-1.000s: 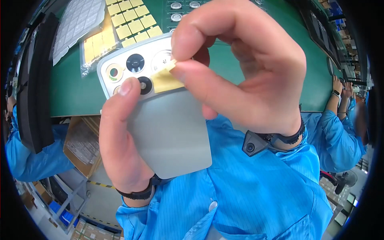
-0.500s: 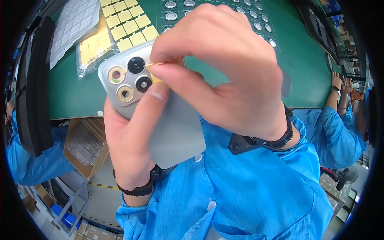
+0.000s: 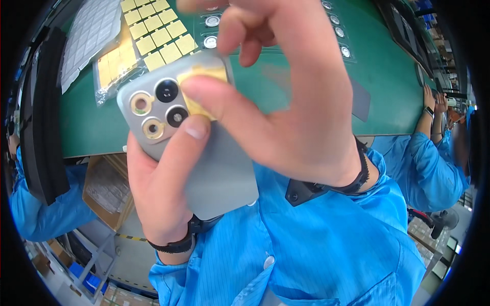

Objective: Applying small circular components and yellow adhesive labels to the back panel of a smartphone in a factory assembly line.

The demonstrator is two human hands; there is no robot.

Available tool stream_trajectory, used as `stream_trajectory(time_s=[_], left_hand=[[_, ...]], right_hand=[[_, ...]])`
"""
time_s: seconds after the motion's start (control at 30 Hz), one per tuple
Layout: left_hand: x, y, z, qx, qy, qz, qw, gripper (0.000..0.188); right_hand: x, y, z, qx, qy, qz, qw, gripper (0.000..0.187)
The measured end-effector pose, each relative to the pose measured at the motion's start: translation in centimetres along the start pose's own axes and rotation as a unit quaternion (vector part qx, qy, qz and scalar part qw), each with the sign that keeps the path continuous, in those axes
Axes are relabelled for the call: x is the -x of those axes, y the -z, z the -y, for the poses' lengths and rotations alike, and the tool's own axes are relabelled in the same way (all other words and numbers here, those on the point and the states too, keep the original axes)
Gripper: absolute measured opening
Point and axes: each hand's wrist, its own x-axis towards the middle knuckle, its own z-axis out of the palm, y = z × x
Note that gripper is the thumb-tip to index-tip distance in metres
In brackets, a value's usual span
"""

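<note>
My left hand (image 3: 166, 191) grips a silver-grey smartphone (image 3: 224, 166), back side up and tilted, its thumb just below the camera block. Two dark lenses (image 3: 166, 91) show there. Beside them are two lens rings with yellow ring-shaped pieces (image 3: 153, 129) on them. A yellow square sticker (image 3: 215, 74) lies on the phone to the right of the lenses. My right hand (image 3: 306, 107) rests its thumb on this sticker, with the index and other fingers raised and apart. Those fingers are partly blurred and cut off by the top edge.
On the green table (image 3: 81, 125) lie a sheet of yellow stickers (image 3: 161, 36), a bagged yellow stack (image 3: 116, 64), a white moulded tray (image 3: 94, 38) and clear trays of round parts (image 3: 211, 42). A grey flat piece (image 3: 360, 99) lies rightward. A cardboard box (image 3: 107, 188) stands below. A co-worker's sleeve (image 3: 431, 173) is at right.
My right index finger has lifted away from the thumb, opening the pinch. The yellow sticker, seen edge-on before, now shows its face on the phone. The phone has shifted slightly left.
</note>
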Motion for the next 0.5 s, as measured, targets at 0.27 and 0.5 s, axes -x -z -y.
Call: stream_trajectory(time_s=[0.27,0.5], left_hand=[[-0.9,0.1,-0.1,0.033,0.12,0.104,0.987,0.057],[-1.1,0.3,0.3,0.084,0.094,0.131,0.983,0.054]], right_hand=[[-0.3,1.8,-0.2,-0.286,-0.331,0.226,0.871,0.029],[-0.5,1.5,-0.2,-0.347,-0.38,0.219,0.829,0.026]])
